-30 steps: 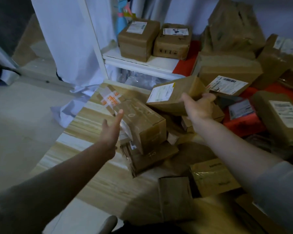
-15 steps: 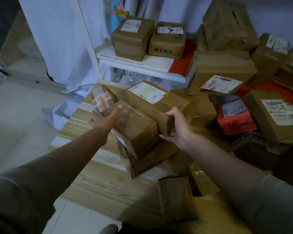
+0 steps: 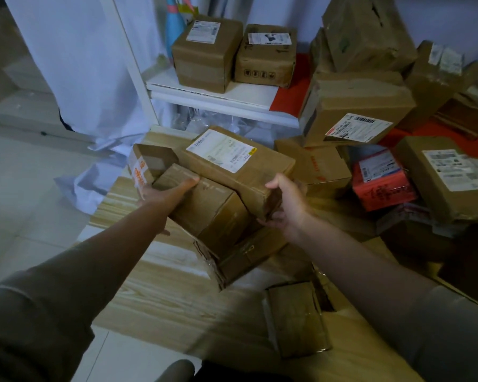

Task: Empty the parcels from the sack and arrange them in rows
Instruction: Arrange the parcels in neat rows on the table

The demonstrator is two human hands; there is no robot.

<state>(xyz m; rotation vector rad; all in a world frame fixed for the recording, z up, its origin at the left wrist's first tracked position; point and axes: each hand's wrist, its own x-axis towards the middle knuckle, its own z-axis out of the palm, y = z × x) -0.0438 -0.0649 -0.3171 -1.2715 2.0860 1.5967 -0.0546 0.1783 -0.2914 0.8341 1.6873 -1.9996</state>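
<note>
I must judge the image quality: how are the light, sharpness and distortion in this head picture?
Head view: dim, bluish light; shelf and floor brighter, lower right corner nearly black. Wide-angle lens bends the shelf post. Labels soft, text unreadable. Both hands, left and right, fairly sharp on the boxes.

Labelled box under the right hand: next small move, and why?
Probably ease the labelled box down flat and let go. The right hand grips its near corner; it leans tilted across the plain box, where the left hand rests with straight fingers. It also butts the orange-taped box behind, so squaring it there would start a row.
</note>
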